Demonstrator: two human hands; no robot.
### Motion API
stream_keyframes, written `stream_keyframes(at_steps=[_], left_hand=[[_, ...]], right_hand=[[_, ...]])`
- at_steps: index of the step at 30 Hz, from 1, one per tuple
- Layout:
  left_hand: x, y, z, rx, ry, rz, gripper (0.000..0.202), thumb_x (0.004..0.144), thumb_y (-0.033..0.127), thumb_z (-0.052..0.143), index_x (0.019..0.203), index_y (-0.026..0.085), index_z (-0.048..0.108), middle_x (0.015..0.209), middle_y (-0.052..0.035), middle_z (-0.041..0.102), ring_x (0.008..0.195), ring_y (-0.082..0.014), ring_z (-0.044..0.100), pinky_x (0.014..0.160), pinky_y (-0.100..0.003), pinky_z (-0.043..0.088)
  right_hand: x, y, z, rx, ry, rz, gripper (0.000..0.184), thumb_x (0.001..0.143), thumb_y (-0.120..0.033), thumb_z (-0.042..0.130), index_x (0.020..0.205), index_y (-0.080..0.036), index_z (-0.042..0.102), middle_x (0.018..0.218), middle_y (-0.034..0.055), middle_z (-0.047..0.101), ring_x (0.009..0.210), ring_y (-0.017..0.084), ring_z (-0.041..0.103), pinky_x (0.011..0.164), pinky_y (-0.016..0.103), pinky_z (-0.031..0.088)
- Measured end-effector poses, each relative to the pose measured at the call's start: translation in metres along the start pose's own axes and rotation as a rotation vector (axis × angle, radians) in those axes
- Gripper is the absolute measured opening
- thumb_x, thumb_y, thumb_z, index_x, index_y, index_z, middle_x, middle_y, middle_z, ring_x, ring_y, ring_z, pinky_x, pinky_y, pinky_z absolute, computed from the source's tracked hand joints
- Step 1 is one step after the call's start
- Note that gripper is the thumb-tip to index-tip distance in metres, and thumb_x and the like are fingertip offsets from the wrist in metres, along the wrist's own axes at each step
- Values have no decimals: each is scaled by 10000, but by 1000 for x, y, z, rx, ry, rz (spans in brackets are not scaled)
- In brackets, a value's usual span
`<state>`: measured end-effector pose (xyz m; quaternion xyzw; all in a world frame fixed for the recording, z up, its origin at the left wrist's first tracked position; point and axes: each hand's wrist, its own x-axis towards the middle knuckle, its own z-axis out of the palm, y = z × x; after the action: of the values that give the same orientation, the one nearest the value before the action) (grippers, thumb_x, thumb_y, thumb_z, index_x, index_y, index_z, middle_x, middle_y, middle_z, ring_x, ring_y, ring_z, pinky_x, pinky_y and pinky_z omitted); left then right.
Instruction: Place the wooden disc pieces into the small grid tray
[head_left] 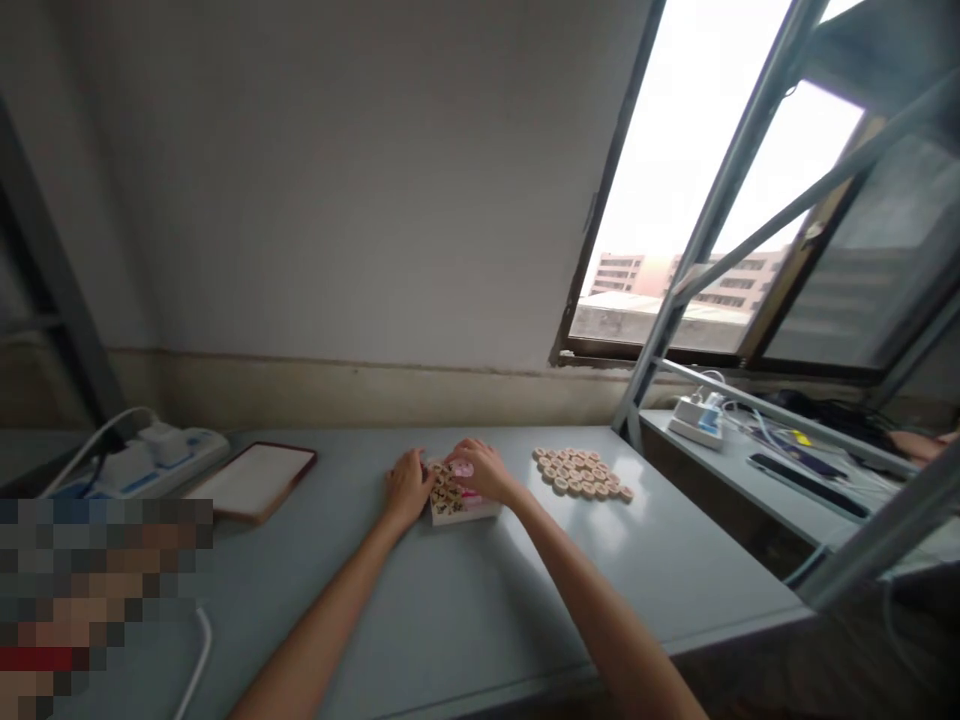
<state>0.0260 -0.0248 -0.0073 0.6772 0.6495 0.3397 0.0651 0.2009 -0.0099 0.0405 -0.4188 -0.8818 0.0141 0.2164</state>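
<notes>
A small white box (465,514) with a pink picture lies on the grey desk in front of me, and round wooden pieces with dark marks (444,492) show at its left part. My left hand (409,487) is bent against the box's left edge, its fingers closed on it. Over the top of the box reaches my right hand (478,468), fingers curled down among the pieces; the fingertips are partly hidden, so what they pinch cannot be made out. To the right, several round wooden Chinese chess pieces (577,472) lie flat in a close group.
A white board with a brown-red frame (262,480) lies left on the desk (450,610). Behind it is a white power strip (187,450) with plugs. A metal bed frame (675,290) rises at the right, before a second desk with a phone (806,487) and cables.
</notes>
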Motion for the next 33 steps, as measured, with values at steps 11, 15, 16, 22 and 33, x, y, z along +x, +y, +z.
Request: stream_keyframes(at_steps=[11,15,16,22,33], left_hand=[[-3,3,-8,40,-117,-80,274,799,324,443,1008,180,549,997,-69,618,982,-219,510,792,-340,346],[0,4,-6,48,-120,-90,287,802,337,439,1021,192,557,975,-67,626,957,-209,524,779,-324,352],[1,4,-5,59,-122,-96,291,801,338,441,1026,194,557,980,-68,625,958,-209,526,776,-321,354],[7,1,0,72,-145,-89,309,803,341,435,1058,197,534,987,-60,620,969,-218,528,774,-329,366],[7,-5,0,21,-169,-86,322,800,332,446,1087,210,529,943,-43,633,927,-200,533,804,-317,370]], right_hand=[[1,-2,22,-238,6,-7,319,788,-183,543,1070,-326,582,1058,22,554,959,183,429,777,309,291],[1,3,24,-230,133,17,237,741,-224,623,964,-303,620,1076,14,538,981,188,419,786,310,299],[0,3,24,-229,151,21,231,725,-226,640,945,-294,623,1078,14,536,985,188,419,792,311,300],[-3,4,14,-292,251,72,141,750,-287,607,883,-246,626,1030,29,555,968,187,422,844,347,263],[-30,68,6,-409,314,669,204,793,-288,465,832,-189,639,931,110,557,953,259,428,906,473,179]])
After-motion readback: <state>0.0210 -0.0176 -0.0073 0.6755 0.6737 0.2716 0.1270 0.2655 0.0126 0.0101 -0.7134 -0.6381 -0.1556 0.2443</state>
